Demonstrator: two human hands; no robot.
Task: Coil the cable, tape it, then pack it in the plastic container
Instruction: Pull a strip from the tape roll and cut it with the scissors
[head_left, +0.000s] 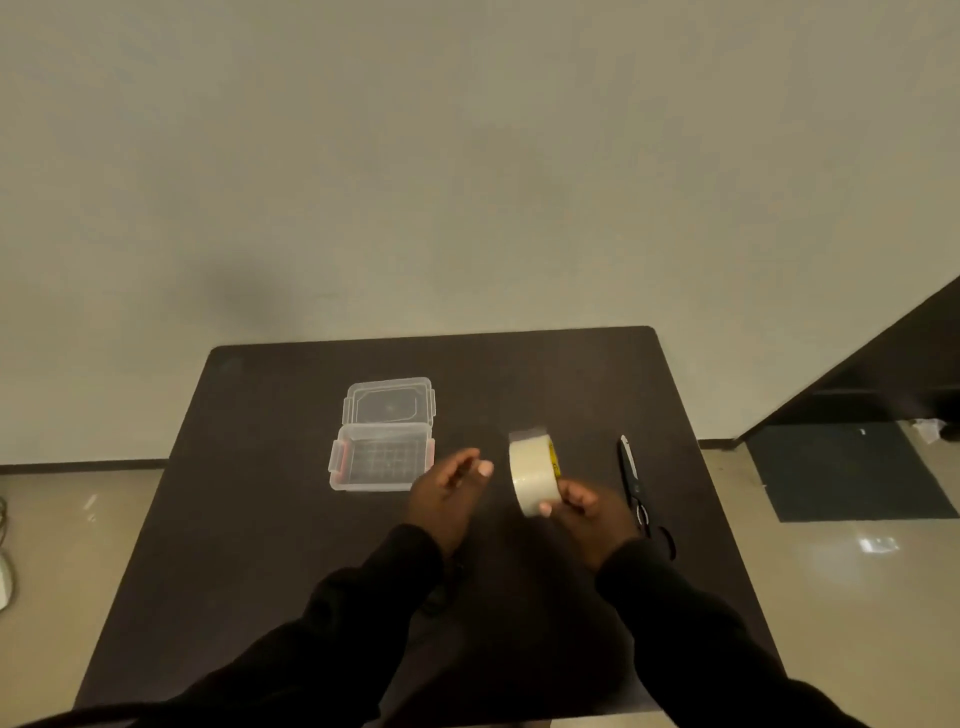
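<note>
A roll of clear tape (531, 470) stands on edge above the dark table (260, 467), held at its lower right by my right hand (592, 512). A short flap of tape sticks up from the roll's top. My left hand (449, 491) hovers just left of the roll, fingers apart, holding nothing. The clear plastic container (382, 457) with red latches sits open to the left, its lid (388, 405) lying flat behind it. A dark cable (441, 597) lies partly hidden under my left sleeve; its shape is hard to make out.
Black scissors (634, 483) lie on the table right of my right hand, blades pointing away. The table's back edge meets a plain wall. A dark cabinet (883, 374) and floor mat (847, 467) are off to the right.
</note>
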